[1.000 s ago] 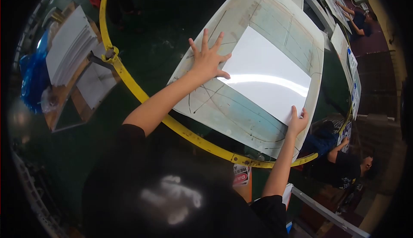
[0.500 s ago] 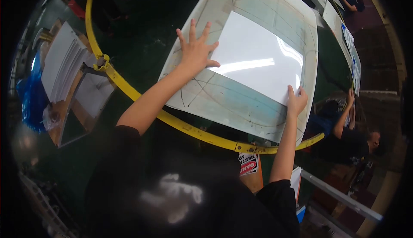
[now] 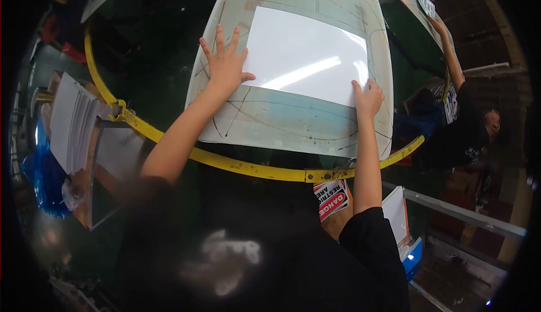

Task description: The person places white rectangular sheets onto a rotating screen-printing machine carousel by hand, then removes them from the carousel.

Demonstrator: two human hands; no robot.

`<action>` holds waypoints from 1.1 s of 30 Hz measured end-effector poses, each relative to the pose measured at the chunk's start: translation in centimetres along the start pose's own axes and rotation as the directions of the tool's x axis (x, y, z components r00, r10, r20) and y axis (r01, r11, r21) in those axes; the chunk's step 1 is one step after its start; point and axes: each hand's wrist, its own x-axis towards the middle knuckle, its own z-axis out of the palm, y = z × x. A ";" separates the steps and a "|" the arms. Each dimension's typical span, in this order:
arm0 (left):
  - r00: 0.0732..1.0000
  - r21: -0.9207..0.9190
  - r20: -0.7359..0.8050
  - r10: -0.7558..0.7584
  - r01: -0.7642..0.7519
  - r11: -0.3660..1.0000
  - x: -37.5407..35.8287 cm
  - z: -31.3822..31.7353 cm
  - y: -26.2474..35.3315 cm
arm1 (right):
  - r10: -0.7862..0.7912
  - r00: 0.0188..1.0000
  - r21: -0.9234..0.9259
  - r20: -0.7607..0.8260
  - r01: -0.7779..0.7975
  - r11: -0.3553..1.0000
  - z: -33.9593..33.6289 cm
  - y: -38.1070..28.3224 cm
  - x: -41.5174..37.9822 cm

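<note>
A glossy white sheet point(image 3: 304, 47) lies on a large pale, rounded board point(image 3: 282, 126) marked with dark lines. My left hand point(image 3: 225, 67) is open, its fingers spread flat on the board and its thumb touching the sheet's near left corner. At the near right corner, my right hand point(image 3: 369, 98) grips the sheet's edge between thumb and fingers. Bright reflections run across the sheet, and its right side curves slightly.
A yellow curved rail point(image 3: 248, 171) passes under my forearms. White sheets are stacked point(image 3: 73, 120) at the left beside blue plastic point(image 3: 42, 171). A danger sign point(image 3: 332, 199) is below the rail. At the right, a co-worker's arm point(image 3: 448, 52) reaches to another board.
The view has shifted, so the board, sheet and both hands appear further left and higher. Both hands keep about the same places on the sheet. The co-worker's arm is raised further.
</note>
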 end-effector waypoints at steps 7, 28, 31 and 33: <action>1.000 -0.021 0.000 -0.004 0.004 1.000 -0.3 0.1 0.0 | -0.010 1.000 -0.024 0.007 0.010 1.000 0.0 0.1 -0.1; 0.866 -0.585 -0.486 -0.114 -0.226 0.779 -20.7 -0.6 5.0 | -0.047 0.885 -0.281 0.464 0.197 0.939 -19.9 21.4 -23.3; 0.937 -0.640 -0.346 -0.044 -0.202 0.741 -25.3 0.6 6.5 | 0.215 0.830 -0.264 0.515 -0.085 0.961 -20.0 26.5 -28.4; 0.955 -0.649 -0.292 0.047 -0.234 0.724 -26.6 0.8 7.5 | 0.236 0.824 -0.163 0.515 -0.177 0.971 -19.6 27.7 -29.0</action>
